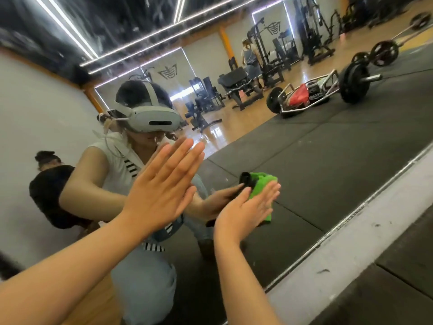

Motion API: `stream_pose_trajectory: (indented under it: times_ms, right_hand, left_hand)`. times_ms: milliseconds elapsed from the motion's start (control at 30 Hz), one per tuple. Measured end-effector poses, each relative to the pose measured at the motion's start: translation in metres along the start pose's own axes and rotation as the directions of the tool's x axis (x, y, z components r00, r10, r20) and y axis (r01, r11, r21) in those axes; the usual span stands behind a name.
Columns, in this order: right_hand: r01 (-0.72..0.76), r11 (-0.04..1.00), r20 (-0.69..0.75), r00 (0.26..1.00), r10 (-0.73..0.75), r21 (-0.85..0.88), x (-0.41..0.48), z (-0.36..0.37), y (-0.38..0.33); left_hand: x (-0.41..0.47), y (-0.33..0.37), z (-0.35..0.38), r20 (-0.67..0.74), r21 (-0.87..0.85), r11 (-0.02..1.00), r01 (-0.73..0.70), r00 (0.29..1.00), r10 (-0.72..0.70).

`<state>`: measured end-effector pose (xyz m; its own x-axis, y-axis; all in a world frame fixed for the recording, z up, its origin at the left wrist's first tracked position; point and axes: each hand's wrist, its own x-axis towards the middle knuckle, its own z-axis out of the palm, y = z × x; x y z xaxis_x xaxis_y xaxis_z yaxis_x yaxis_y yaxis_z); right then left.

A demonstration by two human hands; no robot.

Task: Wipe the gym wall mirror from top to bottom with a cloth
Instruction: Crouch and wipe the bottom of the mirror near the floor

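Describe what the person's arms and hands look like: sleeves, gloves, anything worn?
Both arms are bare to the frame's edge: no sleeves, gloves, rings, watch or bands show on the left hand or right hand. The mirror reflection shows a sleeveless white top with black-and-white striped trim.

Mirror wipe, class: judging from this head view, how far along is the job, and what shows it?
Probably done: the upper glass, as the crouched person works low on the mirror. In hand: the right hand presses the green cloth flat on the glass; the left hand braces flat higher up. Left: the strip down to the bottom frame.
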<state>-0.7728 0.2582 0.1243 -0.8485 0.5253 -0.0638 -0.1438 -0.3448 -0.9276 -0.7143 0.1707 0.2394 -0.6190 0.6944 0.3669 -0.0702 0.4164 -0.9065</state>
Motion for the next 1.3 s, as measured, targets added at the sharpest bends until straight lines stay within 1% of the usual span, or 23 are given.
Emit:
stream_pose_trajectory:
  times_ms: [33,100,200,233,267,333,367,433,533,633,733,767,800,833,933,967,1000,1033,1133,1167,1200,1233,1300]
  right_hand:
    - [0.174,0.985,0.07,0.982,-0.173,-0.013,-0.02,0.01,-0.017]
    - [0.475,0.88,0.206,0.862,-0.463,-0.013,-0.043,0.021,-0.036]
    - [0.716,0.697,0.293,0.673,-0.679,-0.028,-0.009,0.019,-0.026]
    - [0.736,0.676,0.28,0.658,-0.699,-0.041,0.008,0.015,-0.018]
    - [0.703,0.71,0.249,0.697,-0.673,-0.05,0.022,0.011,-0.013]
    - [0.525,0.85,0.174,0.842,-0.511,-0.048,0.036,0.011,-0.015]
    - [0.451,0.891,0.145,0.886,-0.44,-0.049,0.034,0.015,-0.019]
    - [0.43,0.901,0.124,0.899,-0.42,-0.064,0.023,0.023,-0.031]
    - [0.575,0.814,0.173,0.813,-0.556,-0.086,0.0,0.032,-0.047]
    - [0.745,0.662,0.274,0.656,-0.703,-0.086,-0.015,0.04,-0.066]
    - [0.862,0.505,0.334,0.486,-0.807,-0.036,-0.002,0.045,-0.085]
    - [0.885,0.465,0.337,0.446,-0.829,-0.027,0.007,0.046,-0.09]
    - [0.895,0.445,0.325,0.431,-0.842,-0.032,0.017,0.048,-0.095]
    - [0.888,0.458,0.302,0.448,-0.842,-0.042,0.026,0.05,-0.099]
    - [0.781,0.622,0.209,0.618,-0.758,-0.054,0.026,0.058,-0.118]
    - [0.76,0.648,0.2,0.644,-0.738,-0.057,0.019,0.061,-0.125]
    - [0.766,0.641,0.214,0.635,-0.742,-0.051,0.01,0.063,-0.13]
    - [0.796,0.605,0.246,0.593,-0.767,-0.031,0.003,0.065,-0.132]
    - [0.891,0.448,0.372,0.394,-0.841,0.07,0.01,0.06,-0.132]
    - [0.91,0.408,0.402,0.344,-0.849,0.081,0.021,0.056,-0.129]
    - [0.914,0.399,0.422,0.336,-0.842,0.069,0.032,0.051,-0.125]
    - [0.9,0.434,0.438,0.373,-0.818,0.044,0.042,0.045,-0.117]
    - [0.825,0.565,0.441,0.516,-0.735,-0.023,0.053,0.03,-0.1]
  left_hand:
    - [0.0,0.001,0.0,-0.008,-0.002,1.0,0.012,1.0,-0.012]
    - [0.002,0.0,-0.004,-0.024,-0.019,0.997,0.079,0.997,-0.079]
    - [0.006,-0.014,-0.018,-0.004,-0.054,0.959,0.278,0.96,-0.279]
    - [0.009,-0.023,-0.023,-0.007,-0.053,0.947,0.318,0.948,-0.319]
    - [0.012,-0.034,-0.027,-0.01,-0.044,0.942,0.332,0.943,-0.333]
    - [0.018,-0.057,-0.032,0.002,-0.016,0.944,0.33,0.944,-0.33]
    - [0.02,-0.066,-0.032,0.011,-0.006,0.944,0.331,0.944,-0.331]
    - [0.024,-0.077,-0.03,0.028,0.004,0.943,0.334,0.942,-0.334]
    - [0.024,-0.078,-0.026,0.042,0.008,0.945,0.326,0.944,-0.326]
    - [0.023,-0.076,-0.026,0.033,0.001,0.946,0.325,0.945,-0.325]
    - [0.023,-0.078,-0.027,0.04,0.004,0.951,0.311,0.95,-0.31]
    - [0.023,-0.078,-0.027,0.048,0.002,0.951,0.308,0.95,-0.308]
    - [0.023,-0.078,-0.027,0.055,0.0,0.951,0.308,0.95,-0.308]
    - [0.023,-0.078,-0.027,0.056,-0.003,0.952,0.308,0.95,-0.307]
    - [0.024,-0.077,-0.025,0.035,-0.008,0.951,0.308,0.951,-0.307]
    - [0.024,-0.077,-0.025,0.028,-0.005,0.951,0.311,0.95,-0.31]
    - [0.024,-0.077,-0.024,0.022,-0.003,0.95,0.312,0.95,-0.312]
    - [0.024,-0.077,-0.024,0.018,-0.004,0.951,0.31,0.95,-0.31]
    - [0.024,-0.078,-0.023,0.013,-0.014,0.954,0.301,0.954,-0.301]
    - [0.024,-0.077,-0.022,0.009,-0.017,0.953,0.303,0.953,-0.303]
    - [0.023,-0.077,-0.022,0.006,-0.019,0.952,0.305,0.952,-0.305]
    - [0.023,-0.077,-0.022,0.005,-0.022,0.952,0.307,0.952,-0.307]
    - [0.022,-0.077,-0.02,-0.001,-0.017,0.95,0.312,0.95,-0.312]
